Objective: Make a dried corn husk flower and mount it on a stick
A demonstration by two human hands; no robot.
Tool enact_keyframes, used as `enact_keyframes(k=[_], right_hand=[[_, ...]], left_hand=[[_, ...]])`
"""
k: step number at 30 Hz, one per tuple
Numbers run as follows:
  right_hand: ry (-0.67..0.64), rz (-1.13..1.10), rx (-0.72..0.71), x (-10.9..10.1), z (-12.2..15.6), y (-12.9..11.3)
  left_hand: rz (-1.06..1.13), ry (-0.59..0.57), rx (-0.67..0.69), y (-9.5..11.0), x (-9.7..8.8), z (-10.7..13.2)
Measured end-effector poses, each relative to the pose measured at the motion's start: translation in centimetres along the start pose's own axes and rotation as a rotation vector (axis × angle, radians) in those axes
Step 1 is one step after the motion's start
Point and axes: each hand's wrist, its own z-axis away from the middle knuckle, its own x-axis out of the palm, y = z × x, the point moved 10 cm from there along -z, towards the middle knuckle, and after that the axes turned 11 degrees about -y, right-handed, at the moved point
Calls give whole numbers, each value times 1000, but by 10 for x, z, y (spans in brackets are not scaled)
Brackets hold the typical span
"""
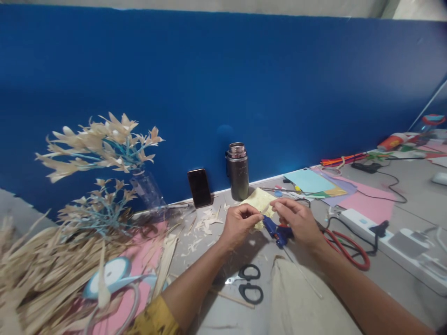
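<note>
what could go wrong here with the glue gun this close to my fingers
Burn: the left hand pinches a pale strip right at the nozzle of the blue glue gun in the right hand; a slip might put glue, likely hot, on the fingertips.
Snag: the red cord loops on the table by the right wrist; a tug could jerk the gun.
Mess: leaf scraps lie just beyond the hands, and drips may stick to them.
</note>
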Motion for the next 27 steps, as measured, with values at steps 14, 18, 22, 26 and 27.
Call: enact_keyframes(k=[14, 18, 22, 26, 27], right_hand=[[-254, -259, 150, 27, -4, 22], [-243, -291, 192, 29, -2, 24], [-120, -253, 120, 9, -4, 19], [65, -51, -92, -18, 2, -7], [74, 46, -148, -18, 5, -16]], left_hand=[[-76, -118, 129, 16, 11, 1], [-43, -146, 125, 15, 13, 1], [35, -108, 43, 4, 9, 1], [63, -58, 4, -2, 5, 1], [65, -54, -4, -2, 4, 2]])
